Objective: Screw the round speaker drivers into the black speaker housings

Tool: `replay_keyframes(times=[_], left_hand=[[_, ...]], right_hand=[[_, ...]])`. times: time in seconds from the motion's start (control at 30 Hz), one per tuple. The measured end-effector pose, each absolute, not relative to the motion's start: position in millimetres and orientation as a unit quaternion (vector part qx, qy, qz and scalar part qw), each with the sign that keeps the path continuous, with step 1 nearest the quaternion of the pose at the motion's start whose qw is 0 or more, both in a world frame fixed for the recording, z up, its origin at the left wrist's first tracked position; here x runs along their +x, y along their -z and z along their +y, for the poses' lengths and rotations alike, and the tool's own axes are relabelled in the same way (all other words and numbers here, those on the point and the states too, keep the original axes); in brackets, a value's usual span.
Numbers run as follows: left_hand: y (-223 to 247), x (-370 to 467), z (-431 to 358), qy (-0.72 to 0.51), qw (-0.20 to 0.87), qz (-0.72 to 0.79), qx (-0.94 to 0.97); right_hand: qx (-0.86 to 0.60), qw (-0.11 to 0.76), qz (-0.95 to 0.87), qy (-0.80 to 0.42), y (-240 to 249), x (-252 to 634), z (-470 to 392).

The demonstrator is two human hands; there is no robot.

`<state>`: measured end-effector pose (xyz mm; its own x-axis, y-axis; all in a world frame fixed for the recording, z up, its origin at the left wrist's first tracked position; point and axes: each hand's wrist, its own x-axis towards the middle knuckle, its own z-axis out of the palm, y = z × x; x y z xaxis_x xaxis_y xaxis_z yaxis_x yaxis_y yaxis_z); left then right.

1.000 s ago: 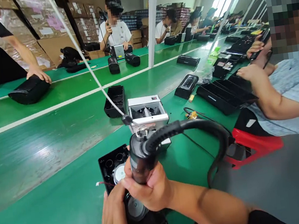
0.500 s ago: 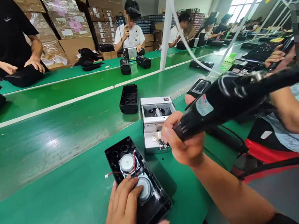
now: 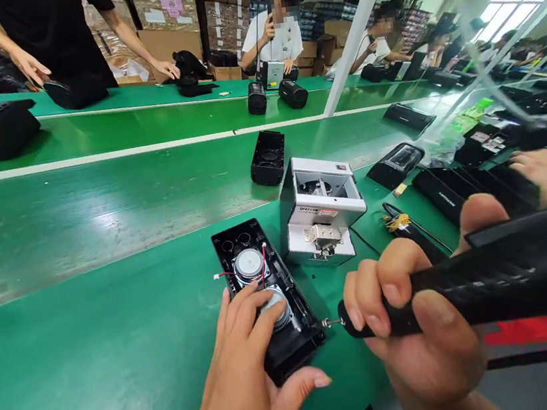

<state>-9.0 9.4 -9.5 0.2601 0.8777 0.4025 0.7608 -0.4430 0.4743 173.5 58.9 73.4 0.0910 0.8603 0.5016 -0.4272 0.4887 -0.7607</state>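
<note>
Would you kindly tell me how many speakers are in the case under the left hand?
2: the far speaker, mostly uncovered, in the far half of the case; the near speaker, partly covered by the left hand, which might hide more.

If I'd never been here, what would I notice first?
Probably the big black tool in the right hand, lower right. Then two round speakers in a black case under the left hand, lower middle. Next, the white machine on the green bench, just beyond the case.
</note>
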Motion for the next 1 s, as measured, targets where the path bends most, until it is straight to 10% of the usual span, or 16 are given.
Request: replay_keyframes(times=[1.0], left_hand=[[6,-1,7,-0.439,0.182,0.487,0.733]], right_hand=[[-0.174,0.730,-0.425,-0.506,-84,159,59]])
